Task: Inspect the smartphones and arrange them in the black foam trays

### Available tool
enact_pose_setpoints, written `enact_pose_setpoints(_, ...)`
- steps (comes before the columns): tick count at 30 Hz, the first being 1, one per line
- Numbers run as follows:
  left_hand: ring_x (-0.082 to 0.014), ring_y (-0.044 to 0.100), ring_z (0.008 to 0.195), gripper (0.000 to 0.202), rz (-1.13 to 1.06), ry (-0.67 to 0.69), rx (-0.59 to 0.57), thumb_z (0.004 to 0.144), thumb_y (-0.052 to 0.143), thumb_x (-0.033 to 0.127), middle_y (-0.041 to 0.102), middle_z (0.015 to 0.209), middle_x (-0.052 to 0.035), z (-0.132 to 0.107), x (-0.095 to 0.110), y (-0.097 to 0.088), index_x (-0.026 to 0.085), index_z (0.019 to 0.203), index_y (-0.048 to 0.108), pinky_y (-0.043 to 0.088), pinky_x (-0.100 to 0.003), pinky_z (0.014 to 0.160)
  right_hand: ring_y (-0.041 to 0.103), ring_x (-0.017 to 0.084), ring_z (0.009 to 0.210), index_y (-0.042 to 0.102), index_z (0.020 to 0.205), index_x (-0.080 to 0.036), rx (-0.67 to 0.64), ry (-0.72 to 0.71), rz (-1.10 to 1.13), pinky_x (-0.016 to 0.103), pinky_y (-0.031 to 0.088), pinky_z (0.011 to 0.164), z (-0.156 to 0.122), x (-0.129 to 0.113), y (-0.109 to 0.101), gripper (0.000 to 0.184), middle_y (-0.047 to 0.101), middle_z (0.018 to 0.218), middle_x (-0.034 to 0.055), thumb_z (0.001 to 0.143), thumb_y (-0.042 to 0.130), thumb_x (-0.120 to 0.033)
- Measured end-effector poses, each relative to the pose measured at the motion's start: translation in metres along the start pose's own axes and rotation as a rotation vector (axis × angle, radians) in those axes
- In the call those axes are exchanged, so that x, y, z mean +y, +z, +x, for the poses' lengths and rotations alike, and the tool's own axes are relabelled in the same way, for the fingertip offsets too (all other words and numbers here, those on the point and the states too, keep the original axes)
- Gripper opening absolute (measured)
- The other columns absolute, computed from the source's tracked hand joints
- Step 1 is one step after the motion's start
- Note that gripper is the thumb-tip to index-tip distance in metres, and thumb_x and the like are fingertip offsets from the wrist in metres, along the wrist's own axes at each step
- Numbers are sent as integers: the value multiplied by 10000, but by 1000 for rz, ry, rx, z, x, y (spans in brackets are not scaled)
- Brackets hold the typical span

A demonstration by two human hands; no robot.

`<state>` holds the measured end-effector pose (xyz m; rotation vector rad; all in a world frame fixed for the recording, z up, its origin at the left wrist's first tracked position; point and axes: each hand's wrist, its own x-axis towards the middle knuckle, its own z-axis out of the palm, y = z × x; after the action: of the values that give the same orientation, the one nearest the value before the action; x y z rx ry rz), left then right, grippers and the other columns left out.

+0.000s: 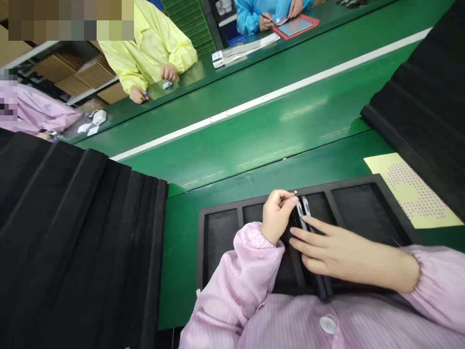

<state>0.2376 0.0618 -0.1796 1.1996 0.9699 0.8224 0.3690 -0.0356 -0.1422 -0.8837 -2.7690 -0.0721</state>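
A black tray point(221, 242) with shallow compartments lies in front of me on the green bench. Across its middle stand two slim dark pieces side by side, with pale silvery ends; their exact kind I cannot tell. My left hand point(276, 215) is closed in a pinch beside the far end of the left slim piece point(300, 208). A tiny white round spot shows by those fingertips; whether they hold it is unclear. My right hand point(332, 247) has its fingers stretched out, the tips touching or just over the right slim piece point(307, 207) and its neighbour.
Tall stacks of black trays stand at the left point(80, 232) and the right point(425, 92). A yellow sheet with rows of dots point(410, 189) lies beside the tray. Beyond a green conveyor belt point(254, 131), co-workers in yellow, blue and pink sleeves work along the opposite bench.
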Motion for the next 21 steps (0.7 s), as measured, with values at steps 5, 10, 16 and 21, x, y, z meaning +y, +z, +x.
enact_pose_setpoints(5,-205,577,1051,396,-137,187,-131,791,513,548,649,996,-85,-18,7,1,175,866,625,409,-361,975,603,172,913,557,843,-130,270,166,324,426,428,971,-8,13,-20,175,643,899,81,902,399,-84)
enact_pose_setpoints(10,-268,534,1134,514,-46,550,-430,667,690,502,607,1163,-102,-40,18,-1,230,1090,586,380,-435,1013,613,143,824,515,922,-190,710,526,824,269,523,755,-7,6,-24,204,611,831,33,853,579,-371)
enact_pose_setpoints(16,-205,637,888,282,171,407,-441,733,670,374,668,949,-95,-44,10,2,186,938,631,511,-356,804,531,168,912,500,946,-207,897,591,828,317,486,786,-3,-10,-2,292,535,906,56,841,561,-473)
enact_pose_setpoints(21,-209,648,854,225,214,432,-496,763,628,390,691,894,-94,-50,7,1,198,880,640,505,-371,813,508,164,863,480,930,-211,889,490,876,334,472,753,-8,-17,-5,144,548,857,46,903,501,-351)
